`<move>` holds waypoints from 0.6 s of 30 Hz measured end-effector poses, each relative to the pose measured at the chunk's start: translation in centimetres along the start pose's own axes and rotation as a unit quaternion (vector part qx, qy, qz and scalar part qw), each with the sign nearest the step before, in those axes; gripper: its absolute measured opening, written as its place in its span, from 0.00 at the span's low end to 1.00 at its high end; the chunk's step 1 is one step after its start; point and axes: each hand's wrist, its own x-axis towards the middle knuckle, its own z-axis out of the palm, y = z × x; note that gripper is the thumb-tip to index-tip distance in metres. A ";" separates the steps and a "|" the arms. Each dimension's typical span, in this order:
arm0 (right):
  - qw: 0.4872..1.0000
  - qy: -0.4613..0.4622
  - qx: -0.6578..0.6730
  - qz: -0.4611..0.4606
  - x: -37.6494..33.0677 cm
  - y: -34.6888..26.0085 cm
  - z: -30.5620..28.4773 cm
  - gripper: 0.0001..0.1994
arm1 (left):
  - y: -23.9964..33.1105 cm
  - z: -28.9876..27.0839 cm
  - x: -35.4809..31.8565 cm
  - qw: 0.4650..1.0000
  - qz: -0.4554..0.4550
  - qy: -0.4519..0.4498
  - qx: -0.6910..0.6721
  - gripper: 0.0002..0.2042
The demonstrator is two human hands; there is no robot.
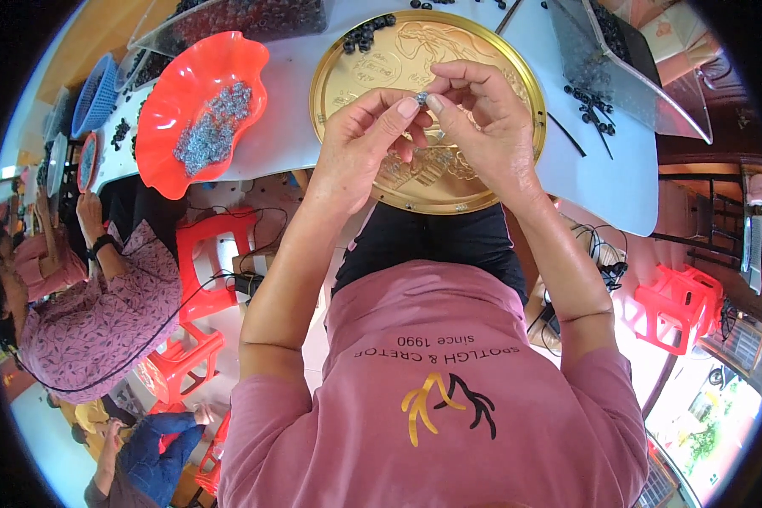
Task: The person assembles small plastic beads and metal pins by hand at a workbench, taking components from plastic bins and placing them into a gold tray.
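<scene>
The person's pink shirt (474,339), with a yellow and black branching print, lies nearest, on the near side of the gold tray (339,76); dark trousers (432,245) reach under the tray's near edge. Both hands are raised over the middle of the tray. The left hand (360,140) has its thumb and forefinger drawn together on a small grey piece (422,99), the other fingers curled behind. The right hand (491,127) pinches the same piece from the other side between thumb and forefinger, its remaining fingers loosely bent. The piece sits between the fingertips above the tray, too small and too covered for its shape to tell. Black pieces (366,35) lie in a cluster at the tray's far left edge. The tray stands on a pale table (601,178). To its left is a wavy-rimmed red bowl (165,110), with a heap of grey-blue pieces (216,127) inside. More black parts (591,106) lie right of the tray, beside a clear bin (643,80). Beyond the bowl, well left of the tray, is a blue basket (96,97); a co-worker in a patterned top (110,313) sits on that side.
</scene>
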 end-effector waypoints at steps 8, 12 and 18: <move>0.994 -0.065 -0.075 -0.037 0.5 -1.1 -1.3 0.15 | 1.1 -0.3 -0.2 0.997 -0.060 -0.050 -0.029 0.10; 0.992 -0.106 -0.064 -0.027 0.8 -1.4 -1.7 0.15 | 1.5 -0.2 -0.3 0.996 -0.063 -0.056 0.013 0.10; 0.995 -0.096 -0.034 -0.014 0.5 -0.9 -1.9 0.16 | 1.2 0.0 -0.2 0.998 -0.048 -0.039 0.004 0.10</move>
